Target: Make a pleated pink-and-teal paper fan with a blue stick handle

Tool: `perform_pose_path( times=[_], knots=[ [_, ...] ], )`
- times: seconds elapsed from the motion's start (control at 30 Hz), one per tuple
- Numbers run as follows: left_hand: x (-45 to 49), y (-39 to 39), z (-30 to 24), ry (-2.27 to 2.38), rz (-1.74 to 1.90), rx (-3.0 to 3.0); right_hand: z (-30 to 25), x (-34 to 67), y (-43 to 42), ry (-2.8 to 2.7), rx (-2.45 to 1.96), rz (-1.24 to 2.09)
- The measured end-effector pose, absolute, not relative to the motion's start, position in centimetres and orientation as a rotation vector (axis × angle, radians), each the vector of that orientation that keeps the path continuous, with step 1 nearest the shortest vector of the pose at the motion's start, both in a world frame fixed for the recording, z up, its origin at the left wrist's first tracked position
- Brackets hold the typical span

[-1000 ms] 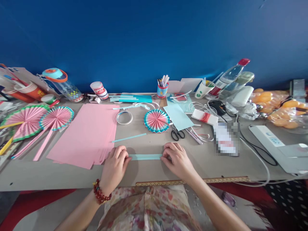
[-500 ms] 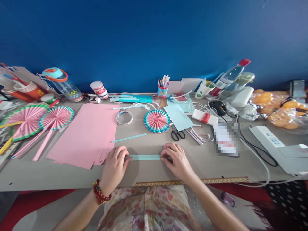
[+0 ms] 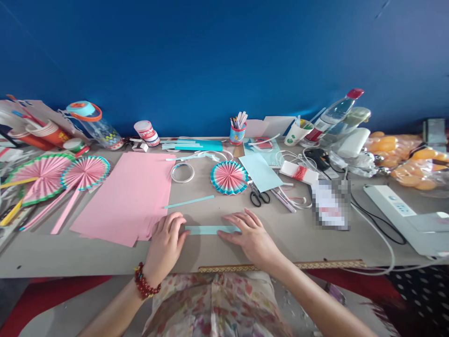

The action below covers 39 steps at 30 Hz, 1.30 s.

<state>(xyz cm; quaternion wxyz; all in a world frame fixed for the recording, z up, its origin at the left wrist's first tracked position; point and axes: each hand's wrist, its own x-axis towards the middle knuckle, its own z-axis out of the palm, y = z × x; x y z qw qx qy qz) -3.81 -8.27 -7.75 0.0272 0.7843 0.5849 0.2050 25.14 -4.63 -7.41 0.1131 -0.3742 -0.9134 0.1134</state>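
Note:
A narrow light-blue paper strip [image 3: 205, 230] lies flat near the front edge of the grey table [image 3: 87, 260]. My left hand [image 3: 167, 245], with a red bead bracelet at the wrist, has its fingers curled and pinches the strip's left end. My right hand [image 3: 247, 236] lies on the strip's right part with fingers stretched out flat and spread, pressing it onto the table. A stack of pink paper sheets [image 3: 129, 196] sits just left of my left hand. A second thin blue strip [image 3: 189, 201] lies a little beyond.
A small pleated paper rosette [image 3: 228, 177], black scissors [image 3: 258, 196] and a tape ring [image 3: 182, 172] lie mid-table. Pink paper fans [image 3: 52, 175] are at the left. Cups, a pen pot [image 3: 237, 132], bottles, cables and a white power strip [image 3: 393, 203] crowd the back and right.
My right hand went from curled fingers pinching the strip's right end to fingers laid flat, and slid left along the strip. The left hand stayed put.

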Motion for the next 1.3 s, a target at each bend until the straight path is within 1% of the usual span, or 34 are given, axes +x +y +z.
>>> perform_pose_path(
  times=[0.13, 0.23, 0.27, 0.33, 0.47, 0.7, 0.83, 0.9, 0.97, 1.03, 1.17, 1.3],
  knots=[
    [-2.0, -9.2, -6.9, 1.784, 0.611, 2.56, -7.1, 25.0, -4.8, -2.671, -1.105, 0.339],
    [0.4, -9.9, -6.7, 1.371, 0.327, 2.808, -6.9, 24.9, -4.8, -2.677, -1.108, 0.341],
    [1.1, -10.1, -6.9, 1.301, 0.287, 2.833, -6.9, 24.9, -4.8, -2.68, -1.11, 0.336],
    [1.9, -10.3, -7.4, 1.269, 0.235, 2.832, -7.0, 24.9, -4.8, -2.684, -1.108, 0.32],
    [1.2, -10.6, -8.0, 1.361, 0.15, 2.784, -7.6, 25.0, -4.7, -2.664, -1.094, 0.302],
    [-3.7, -12.5, -7.6, 1.563, 0.166, 2.735, -7.7, 25.1, -4.8, -2.617, -1.088, 0.303],
    [-4.3, -12.8, -6.5, 1.769, 0.291, 2.655, -7.5, 25.0, -4.7, -2.614, -1.075, 0.316],
    [-3.2, -12.3, -6.0, 1.66, 0.336, 2.693, -7.3, 24.9, -4.7, -2.629, -1.067, 0.331],
    [-1.7, -11.5, -5.8, 1.328, 0.24, 2.791, -7.2, 24.8, -4.7, -2.642, -1.074, 0.321],
    [-0.4, -10.9, -6.2, 1.176, 0.172, 2.829, -7.2, 24.7, -4.8, -2.648, -1.089, 0.288],
    [0.4, -10.3, -7.4, 1.169, 0.105, 2.826, -7.2, 24.7, -5.5, -2.648, -1.107, 0.25],
    [0.0, -10.3, -7.7, 1.154, 0.119, 2.809, -6.8, 25.6, -6.6, -2.58, -1.17, 0.24]
  ],
)
